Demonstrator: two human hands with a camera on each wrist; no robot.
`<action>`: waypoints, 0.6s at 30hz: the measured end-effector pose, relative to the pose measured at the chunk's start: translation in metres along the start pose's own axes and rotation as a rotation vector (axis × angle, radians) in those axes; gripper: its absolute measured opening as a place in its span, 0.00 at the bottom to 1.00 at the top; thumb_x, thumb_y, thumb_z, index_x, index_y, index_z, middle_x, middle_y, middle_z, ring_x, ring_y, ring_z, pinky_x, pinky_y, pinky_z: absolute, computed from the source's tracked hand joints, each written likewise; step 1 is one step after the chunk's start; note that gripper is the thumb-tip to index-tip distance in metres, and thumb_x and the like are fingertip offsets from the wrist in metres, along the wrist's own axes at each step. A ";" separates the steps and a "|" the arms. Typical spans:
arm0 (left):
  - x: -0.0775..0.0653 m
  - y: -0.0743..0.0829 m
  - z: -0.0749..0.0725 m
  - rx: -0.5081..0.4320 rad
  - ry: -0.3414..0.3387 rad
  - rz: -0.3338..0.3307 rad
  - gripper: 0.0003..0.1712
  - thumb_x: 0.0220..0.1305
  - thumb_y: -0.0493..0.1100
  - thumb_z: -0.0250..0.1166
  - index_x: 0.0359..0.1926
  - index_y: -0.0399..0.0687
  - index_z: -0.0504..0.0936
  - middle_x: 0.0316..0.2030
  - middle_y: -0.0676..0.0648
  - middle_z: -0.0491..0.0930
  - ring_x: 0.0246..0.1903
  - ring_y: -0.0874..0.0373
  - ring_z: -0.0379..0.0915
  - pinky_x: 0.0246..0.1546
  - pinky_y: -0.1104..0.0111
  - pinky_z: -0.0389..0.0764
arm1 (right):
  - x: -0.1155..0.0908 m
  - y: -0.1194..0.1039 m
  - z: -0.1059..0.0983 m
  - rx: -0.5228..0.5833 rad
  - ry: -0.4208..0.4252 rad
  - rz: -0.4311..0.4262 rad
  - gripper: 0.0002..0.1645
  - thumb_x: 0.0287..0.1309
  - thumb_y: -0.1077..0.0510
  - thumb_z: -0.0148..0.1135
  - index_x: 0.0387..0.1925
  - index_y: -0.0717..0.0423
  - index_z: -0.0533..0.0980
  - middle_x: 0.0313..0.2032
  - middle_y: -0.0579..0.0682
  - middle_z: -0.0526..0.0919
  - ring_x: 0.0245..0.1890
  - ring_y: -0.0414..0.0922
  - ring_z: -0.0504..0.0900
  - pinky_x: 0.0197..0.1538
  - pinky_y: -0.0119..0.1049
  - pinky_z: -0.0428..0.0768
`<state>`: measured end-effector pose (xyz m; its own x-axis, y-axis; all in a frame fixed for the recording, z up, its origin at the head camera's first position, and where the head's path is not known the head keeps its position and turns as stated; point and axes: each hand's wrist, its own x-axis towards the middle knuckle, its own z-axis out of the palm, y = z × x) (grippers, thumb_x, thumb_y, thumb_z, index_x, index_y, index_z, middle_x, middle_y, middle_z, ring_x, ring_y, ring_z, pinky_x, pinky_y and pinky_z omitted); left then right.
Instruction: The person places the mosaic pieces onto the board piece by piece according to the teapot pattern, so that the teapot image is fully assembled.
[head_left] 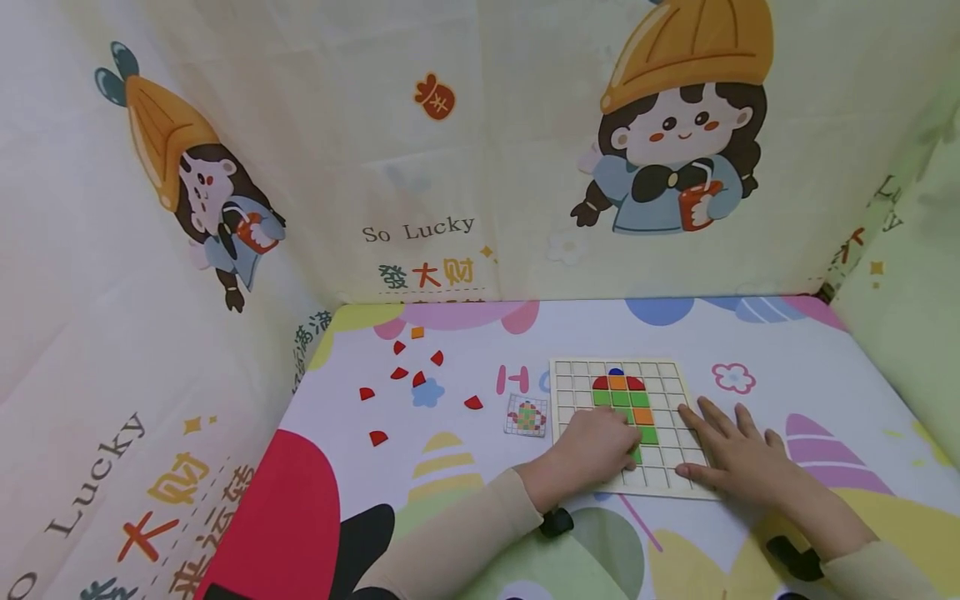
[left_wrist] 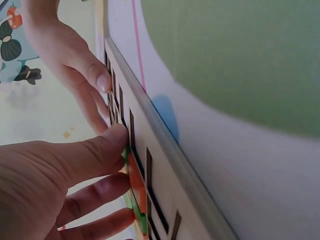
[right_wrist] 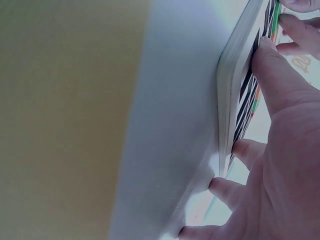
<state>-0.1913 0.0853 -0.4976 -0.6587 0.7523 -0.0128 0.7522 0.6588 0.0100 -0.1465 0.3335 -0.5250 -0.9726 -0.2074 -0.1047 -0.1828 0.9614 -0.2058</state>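
L hand [head_left: 596,444]: fingers bent over gridded board [head_left: 667,381]; can't tell if pinching. R hand [head_left: 742,454]: spread wide, at board's R edge. Board: on table [head_left: 757,335], prob. stiff, light; brace by rim. Pattern card [head_left: 528,416]: just L of board; prob. thin. Green tiles [head_left: 619,399] on board, red wedges [head_left: 473,403] loose, L: prob. hard, slick; pinch edges.

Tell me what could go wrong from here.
The left hand is in among flat green square tiles and a flat orange square tile, so it might nudge them out of line. The pale square grid board might shift if the spread right hand, resting at its right edge, pushes sideways. The small square printed card lies close to the left hand, which could brush it askew.
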 end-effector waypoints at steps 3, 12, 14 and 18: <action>-0.002 0.001 -0.002 0.037 0.000 0.006 0.05 0.67 0.60 0.69 0.37 0.70 0.86 0.34 0.64 0.78 0.40 0.67 0.71 0.36 0.74 0.72 | 0.000 -0.001 -0.001 0.003 -0.002 0.001 0.61 0.58 0.21 0.59 0.80 0.51 0.54 0.77 0.68 0.53 0.69 0.88 0.49 0.56 0.89 0.54; -0.008 -0.008 -0.004 0.109 0.042 0.031 0.06 0.72 0.55 0.63 0.45 0.70 0.85 0.41 0.62 0.79 0.43 0.64 0.74 0.42 0.70 0.75 | -0.003 -0.003 -0.003 0.008 -0.002 0.001 0.60 0.59 0.22 0.59 0.80 0.51 0.55 0.77 0.68 0.54 0.69 0.88 0.49 0.56 0.89 0.54; -0.009 -0.016 -0.008 0.103 0.053 0.024 0.06 0.72 0.57 0.63 0.45 0.69 0.84 0.42 0.62 0.79 0.43 0.64 0.73 0.42 0.70 0.74 | -0.002 -0.003 -0.004 0.012 -0.005 0.004 0.60 0.59 0.22 0.59 0.80 0.51 0.55 0.78 0.68 0.53 0.69 0.88 0.49 0.56 0.89 0.53; -0.013 -0.037 -0.019 0.101 0.086 -0.018 0.08 0.72 0.57 0.63 0.46 0.67 0.85 0.44 0.60 0.81 0.43 0.62 0.74 0.41 0.71 0.75 | -0.002 -0.003 -0.004 0.020 -0.015 0.008 0.61 0.59 0.22 0.59 0.80 0.51 0.54 0.78 0.67 0.51 0.69 0.87 0.48 0.56 0.89 0.52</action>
<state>-0.2111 0.0512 -0.4789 -0.6679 0.7406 0.0734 0.7351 0.6719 -0.0902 -0.1449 0.3315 -0.5204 -0.9717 -0.2024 -0.1215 -0.1718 0.9593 -0.2242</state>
